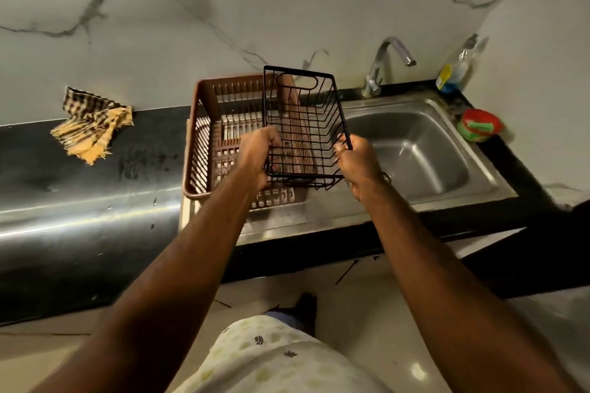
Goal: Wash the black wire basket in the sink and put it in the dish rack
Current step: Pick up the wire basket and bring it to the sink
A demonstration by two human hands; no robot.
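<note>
Both hands grasp the black wire basket [303, 128] at its near end: the left hand [257, 158] curls round the left corner, the right hand [356, 159] round the right corner. Held in the air and tilted, the basket hangs over the right side of the brown dish rack [204, 137], just left of the steel sink [424, 150]. A checked cloth [91, 124] lies well apart on the dark table [64, 169].

A home kitchen: a steel sink [415, 150] with a tap [388, 64] set in a dark desk [79, 175], marble-look wall [191, 9], a brown dish rack [217, 137], a checked cloth [91, 124], and what may be a soap bottle [459, 68].
</note>
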